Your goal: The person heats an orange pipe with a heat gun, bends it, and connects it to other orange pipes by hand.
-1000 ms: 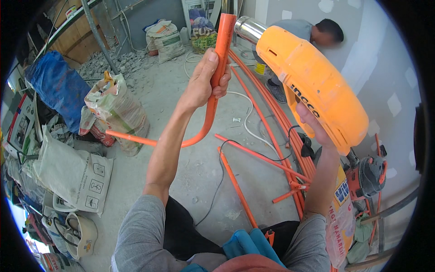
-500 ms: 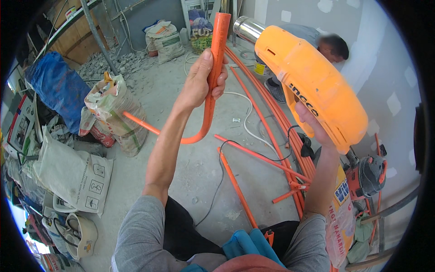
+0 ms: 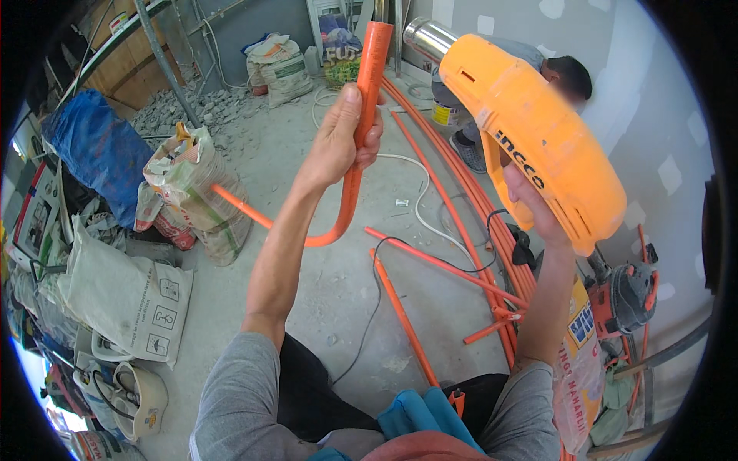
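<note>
My left hand (image 3: 342, 138) is closed round an orange pipe (image 3: 373, 50) held upright, with a bend low down and a straight arm (image 3: 242, 207) running off leftward past my forearm. My right hand (image 3: 529, 200) grips the handle of a yellow heat gun (image 3: 538, 131). Its steel nozzle (image 3: 427, 38) points up and left toward the raised pipe end, apart from it in the picture. Behind the gun, a co-worker (image 3: 565, 77) bends down by the wall, partly hidden. Orange pipes (image 3: 461, 180) lie on the floor below my hands, crossed by a dark cord (image 3: 369, 315).
At left are filled sacks (image 3: 192, 192), a white bag (image 3: 127, 307), a blue tarp bundle (image 3: 96, 154), rubble (image 3: 165, 111) and scaffolding (image 3: 165, 61). A red-and-grey machine (image 3: 623, 300) and a printed sack (image 3: 576, 369) stand at right by the drywall (image 3: 653, 169). A bucket (image 3: 138, 399) sits at lower left.
The lower arm of the bent pipe has swung a little upward and away from me. The heat gun has risen slightly at its nozzle end. The co-worker's head has shifted slightly.
</note>
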Motion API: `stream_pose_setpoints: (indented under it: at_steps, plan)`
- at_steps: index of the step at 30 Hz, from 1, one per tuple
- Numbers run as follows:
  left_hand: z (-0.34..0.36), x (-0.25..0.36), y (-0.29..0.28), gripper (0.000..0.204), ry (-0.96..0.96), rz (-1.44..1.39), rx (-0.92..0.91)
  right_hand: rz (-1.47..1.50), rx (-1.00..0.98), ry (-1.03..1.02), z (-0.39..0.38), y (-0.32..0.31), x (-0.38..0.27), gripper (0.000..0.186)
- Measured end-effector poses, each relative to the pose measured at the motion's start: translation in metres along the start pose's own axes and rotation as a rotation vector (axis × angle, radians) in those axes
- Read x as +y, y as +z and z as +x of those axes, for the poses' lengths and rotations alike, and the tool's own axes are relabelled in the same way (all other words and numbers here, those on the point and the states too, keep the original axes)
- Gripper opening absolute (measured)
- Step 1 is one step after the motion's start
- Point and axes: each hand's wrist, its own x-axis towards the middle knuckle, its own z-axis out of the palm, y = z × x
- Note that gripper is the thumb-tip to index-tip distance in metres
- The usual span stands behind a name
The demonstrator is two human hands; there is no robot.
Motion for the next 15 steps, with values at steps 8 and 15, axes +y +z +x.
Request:
stream_pose_setpoints:
  at_steps: [8, 15]
  plan:
    - [-0.004, 0.011, -0.010, 0.032, -0.006, 0.021, 0.017, -0.186, -0.046, -0.210, 0.003, 0.012, -0.012, 0.027]
    - [-0.005, 0.015, -0.009, 0.034, 0.000, 0.032, 0.018, -0.044, -0.083, 0.128, 0.003, 0.005, -0.005, 0.039]
